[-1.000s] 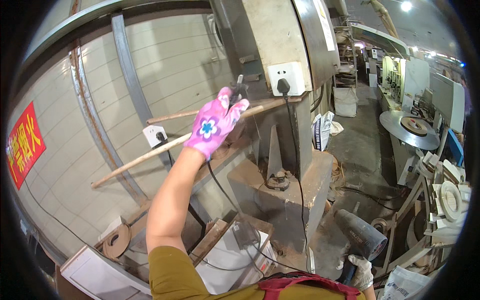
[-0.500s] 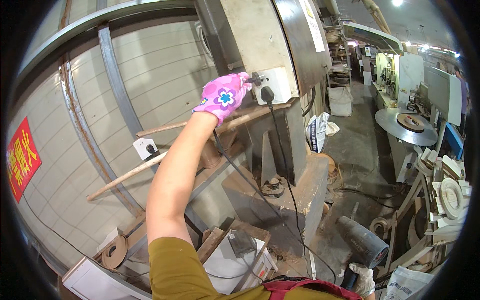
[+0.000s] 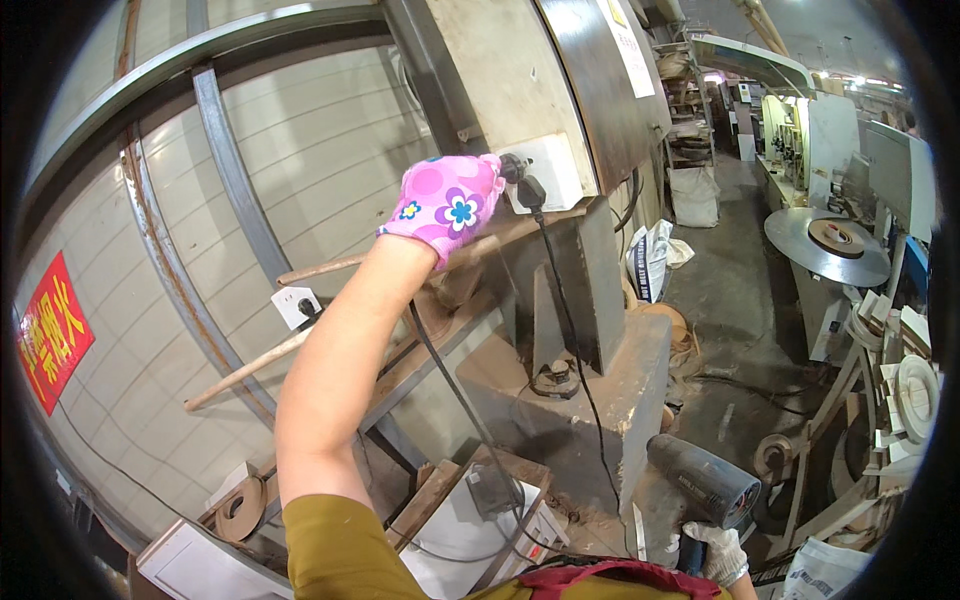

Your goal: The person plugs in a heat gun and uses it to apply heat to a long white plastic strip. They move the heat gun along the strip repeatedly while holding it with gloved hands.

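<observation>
My left hand (image 3: 450,205), in a pink flowered glove, is raised to a white wall socket (image 3: 560,172) on the machine column. Its fingers are closed round a black plug (image 3: 513,167) at the socket's left side; whether the pins are in is hard to see. A second black plug (image 3: 532,192) sits in the same socket, its cord hanging down. Low at the right, my right hand (image 3: 722,552), in a whitish work glove, grips the handle of a dark grey heat gun (image 3: 705,482). A black cord (image 3: 450,370) drops from below my left hand.
Below the socket, a dusty metal base (image 3: 620,400) carries a large bolt. Wooden rods (image 3: 245,370) and another socket (image 3: 297,306) are at the left. A wooden crate (image 3: 530,470) is near my body. Coils of edging (image 3: 915,390) on a rack stand at the right.
My left hand has turned slightly, the plug still at the socket. The heat gun and right hand have shifted a little left in view. The whole view has tilted slightly.
</observation>
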The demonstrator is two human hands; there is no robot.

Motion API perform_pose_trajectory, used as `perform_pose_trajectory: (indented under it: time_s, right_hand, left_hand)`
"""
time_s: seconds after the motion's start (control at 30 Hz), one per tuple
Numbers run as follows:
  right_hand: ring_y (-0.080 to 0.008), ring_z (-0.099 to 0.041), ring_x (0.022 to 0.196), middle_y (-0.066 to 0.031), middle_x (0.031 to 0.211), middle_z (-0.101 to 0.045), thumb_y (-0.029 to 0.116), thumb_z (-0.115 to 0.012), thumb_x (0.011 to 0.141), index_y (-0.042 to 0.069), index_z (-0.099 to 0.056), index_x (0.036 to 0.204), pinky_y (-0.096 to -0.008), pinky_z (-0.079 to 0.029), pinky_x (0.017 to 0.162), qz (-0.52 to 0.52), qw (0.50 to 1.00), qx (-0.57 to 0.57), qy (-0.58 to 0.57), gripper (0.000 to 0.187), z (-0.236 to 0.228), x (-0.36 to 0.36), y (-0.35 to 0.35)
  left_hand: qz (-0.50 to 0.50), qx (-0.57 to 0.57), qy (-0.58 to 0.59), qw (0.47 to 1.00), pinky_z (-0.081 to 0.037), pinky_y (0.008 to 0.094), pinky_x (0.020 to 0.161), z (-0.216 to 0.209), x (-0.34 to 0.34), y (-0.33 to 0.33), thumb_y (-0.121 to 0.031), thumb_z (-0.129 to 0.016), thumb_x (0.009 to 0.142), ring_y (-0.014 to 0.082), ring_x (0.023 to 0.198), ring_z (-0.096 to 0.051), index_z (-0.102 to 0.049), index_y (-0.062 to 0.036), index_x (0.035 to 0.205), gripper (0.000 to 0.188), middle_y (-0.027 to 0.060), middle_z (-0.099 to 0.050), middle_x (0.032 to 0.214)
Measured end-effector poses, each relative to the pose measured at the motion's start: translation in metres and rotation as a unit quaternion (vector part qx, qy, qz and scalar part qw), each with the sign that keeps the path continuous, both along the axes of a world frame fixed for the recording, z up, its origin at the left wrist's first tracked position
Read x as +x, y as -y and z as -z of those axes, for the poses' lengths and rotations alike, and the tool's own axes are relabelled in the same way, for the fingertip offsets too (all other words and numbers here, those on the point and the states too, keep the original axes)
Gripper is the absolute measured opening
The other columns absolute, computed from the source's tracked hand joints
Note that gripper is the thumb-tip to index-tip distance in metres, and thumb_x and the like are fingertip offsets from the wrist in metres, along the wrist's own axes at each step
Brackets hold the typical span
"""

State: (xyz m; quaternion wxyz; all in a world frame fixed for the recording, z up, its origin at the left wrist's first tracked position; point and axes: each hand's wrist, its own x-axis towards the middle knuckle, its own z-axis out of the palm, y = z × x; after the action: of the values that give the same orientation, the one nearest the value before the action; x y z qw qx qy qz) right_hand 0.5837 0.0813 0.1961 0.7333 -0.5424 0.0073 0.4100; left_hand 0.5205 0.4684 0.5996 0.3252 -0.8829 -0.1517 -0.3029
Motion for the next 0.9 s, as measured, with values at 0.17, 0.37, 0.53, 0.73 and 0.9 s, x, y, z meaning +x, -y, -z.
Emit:
perform_pose_trajectory:
  time_s: [0.17, 0.37, 0.53, 0.73, 0.9]
  right_hand:
    - [-0.0208, -0.066, 0.078, -0.0085, 0.089, -0.069, 0.012, -0.074, 0.082, 0.000, -0.064, 0.107, -0.0353, -0.057, 0.070, -0.069, 0.997, 0.017, -0.014, 0.030, -0.010, 0.010, -0.010]
    - [-0.0207, -0.068, 0.088, -0.0071, 0.097, -0.071, 0.021, -0.074, 0.083, 0.005, -0.067, 0.109, -0.0329, -0.055, 0.076, -0.208, 0.874, -0.012, 0.439, 0.031, 0.008, 0.034, -0.010]
    - [-0.0243, -0.068, 0.081, -0.0113, 0.089, -0.070, 0.014, -0.072, 0.083, -0.001, -0.065, 0.108, -0.0338, -0.056, 0.073, -0.152, 0.981, 0.057, 0.103, 0.030, 0.019, 0.042, -0.019]
    - [-0.0219, -0.067, 0.077, -0.0109, 0.090, -0.070, 0.010, -0.067, 0.089, -0.002, -0.068, 0.100, -0.0318, -0.055, 0.072, -0.175, 0.961, 0.043, 0.208, 0.016, 0.006, 0.043, -0.019]
    - [-0.0212, -0.065, 0.087, -0.0076, 0.096, -0.069, 0.008, -0.066, 0.090, 0.008, -0.071, 0.104, -0.0336, -0.052, 0.081, -0.235, 0.875, 0.027, 0.423, 0.015, 0.004, 0.039, -0.015]
  left_hand:
    - [-0.007, 0.011, -0.002, 1.000, -0.053, 0.0459, 0.064, -0.002, 0.005, 0.006, -0.031, -0.051, 0.098, 0.0330, 0.076, -0.067, -0.062, -0.0118, 0.100, 0.022, 0.0114, -0.068, 0.082]
    - [-0.005, 0.033, 0.021, 0.999, -0.052, 0.0452, 0.062, 0.001, 0.010, 0.004, -0.030, -0.052, 0.098, 0.0342, 0.076, -0.066, -0.060, -0.0114, 0.098, 0.020, 0.0131, -0.067, 0.082]
    - [-0.006, 0.060, 0.039, 0.997, -0.052, 0.0455, 0.062, 0.004, 0.017, 0.001, -0.028, -0.051, 0.099, 0.0355, 0.075, -0.066, -0.056, -0.0091, 0.092, 0.021, 0.0141, -0.067, 0.082]
    - [-0.018, 0.072, 0.021, 0.997, -0.052, 0.0458, 0.062, -0.002, 0.019, 0.000, -0.028, -0.051, 0.098, 0.0357, 0.075, -0.066, -0.058, -0.0098, 0.095, 0.020, 0.0139, -0.067, 0.081]
    - [-0.029, 0.043, -0.042, 0.998, -0.051, 0.0454, 0.062, -0.017, 0.013, 0.004, -0.031, -0.052, 0.098, 0.0346, 0.076, -0.066, -0.061, -0.0108, 0.098, 0.022, 0.0129, -0.067, 0.081]
